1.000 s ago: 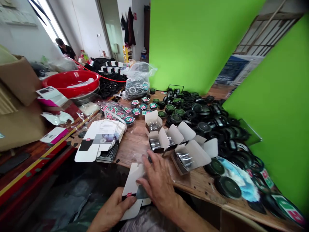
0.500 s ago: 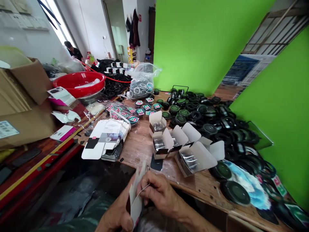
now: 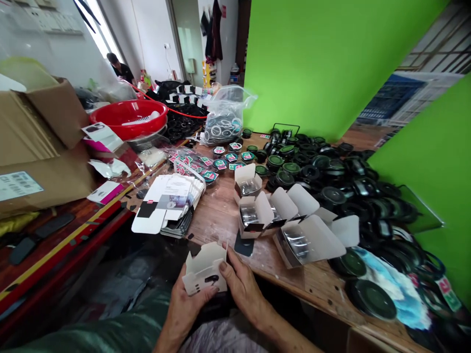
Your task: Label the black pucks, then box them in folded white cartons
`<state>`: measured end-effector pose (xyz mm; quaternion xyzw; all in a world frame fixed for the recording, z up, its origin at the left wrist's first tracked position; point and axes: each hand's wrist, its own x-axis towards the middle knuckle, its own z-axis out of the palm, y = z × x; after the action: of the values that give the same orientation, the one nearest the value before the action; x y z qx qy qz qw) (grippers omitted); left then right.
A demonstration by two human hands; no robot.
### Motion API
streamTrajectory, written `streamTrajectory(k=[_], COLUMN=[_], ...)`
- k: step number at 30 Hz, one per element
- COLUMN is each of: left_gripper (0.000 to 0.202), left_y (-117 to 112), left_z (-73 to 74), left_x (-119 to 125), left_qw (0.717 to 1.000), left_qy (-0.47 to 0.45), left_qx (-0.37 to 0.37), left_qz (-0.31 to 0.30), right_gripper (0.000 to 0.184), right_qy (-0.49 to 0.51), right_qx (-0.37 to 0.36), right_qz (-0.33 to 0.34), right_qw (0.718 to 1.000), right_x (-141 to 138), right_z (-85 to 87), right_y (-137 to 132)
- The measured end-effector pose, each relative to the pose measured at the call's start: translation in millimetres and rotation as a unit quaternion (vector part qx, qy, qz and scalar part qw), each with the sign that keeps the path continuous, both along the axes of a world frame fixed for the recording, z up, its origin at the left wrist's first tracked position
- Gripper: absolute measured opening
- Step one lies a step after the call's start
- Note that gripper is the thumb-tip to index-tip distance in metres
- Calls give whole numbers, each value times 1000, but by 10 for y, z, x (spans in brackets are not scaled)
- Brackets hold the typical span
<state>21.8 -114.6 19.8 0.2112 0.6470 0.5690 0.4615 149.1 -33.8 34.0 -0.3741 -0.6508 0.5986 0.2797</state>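
Low in front of me, at the table's edge, a small white carton (image 3: pixel 206 269) is held between both hands, its flaps partly folded. My left hand (image 3: pixel 186 301) grips it from the left, with the thumb along the lower side. On the right side, my right hand (image 3: pixel 243 284) closes on it, thumb pressed on a flap. Left of the hands lies a stack of flat, unfolded cartons (image 3: pixel 171 201). Beyond the hands stand several opened white boxes (image 3: pixel 253 214) with clear-wrapped items inside. A dark card (image 3: pixel 244 246) lies on the tabletop before them.
Black and green round lens-like parts (image 3: pixel 331 169) heap along the green wall. A blue-white cloth (image 3: pixel 395 287) lies at right. A bag of rings (image 3: pixel 222 125), a red basin (image 3: pixel 128 117) and a cardboard box (image 3: pixel 44 147) stand at the back and left. Another person (image 3: pixel 119 68) is far off.
The carton, flatter and edge-on before, now faces me with its sides opened out. My right hand has shifted to the carton's right side. The view has turned slightly left.
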Motion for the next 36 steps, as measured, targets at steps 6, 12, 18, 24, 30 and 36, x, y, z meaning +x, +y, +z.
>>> streamTrajectory(k=[6, 12, 18, 24, 30, 36], left_gripper=[53, 34, 31, 33, 33, 40], left_y=[-9, 84, 159, 187, 181, 124], left_z=[123, 58, 145, 135, 82, 109], left_x=[76, -129, -94, -50, -39, 6], left_qw=[992, 983, 967, 966, 969, 977], left_qy=[-123, -149, -236, -245, -219, -165], left_qx=[-2, -83, -90, -78, -107, -86], left_qz=[14, 59, 15, -31, -21, -102], right_gripper=[37, 38, 17, 36, 24, 16], right_qy=[-45, 63, -30, 15, -22, -67], right_qx=[-15, -186, -223, -55, 16, -101], right_qz=[-42, 120, 40, 52, 193, 141], right_qw=[998, 973, 973, 997, 981, 983], right_x=[-23, 45, 12, 57, 190, 132], right_z=[31, 82, -120, -95, 42, -76], right_y=[-68, 47, 63, 66, 144, 158])
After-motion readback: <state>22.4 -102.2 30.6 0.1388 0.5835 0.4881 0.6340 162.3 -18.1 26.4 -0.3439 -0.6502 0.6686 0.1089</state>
